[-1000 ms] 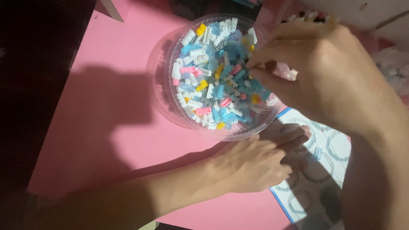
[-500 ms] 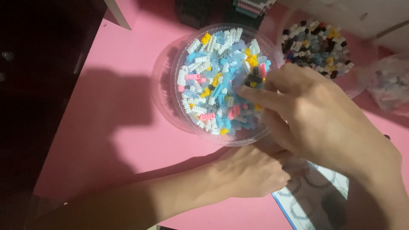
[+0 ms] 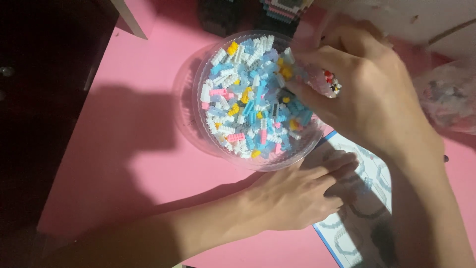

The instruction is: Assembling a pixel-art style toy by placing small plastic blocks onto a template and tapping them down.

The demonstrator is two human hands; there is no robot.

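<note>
Fig.: our right hand [image 3: 367, 94] fingertips pinch among bricks [image 3: 253, 104] in tub [image 3: 198, 99], grasp unclear; left hand [image 3: 297, 193] flat on sheet [image 3: 367, 173], just below tub.

Clear plastic tub [image 3: 198, 106]: transparent, colourless. Tiny bricks [image 3: 253, 99] inside: mixed white, light blue, pink, yellow. Table top [image 3: 134, 144]: plain pink. Instruction sheet [image 3: 369, 173]: white with blue outline pattern, blue edge. Second brick heap [image 3: 331, 82]: red, black, white.
</note>
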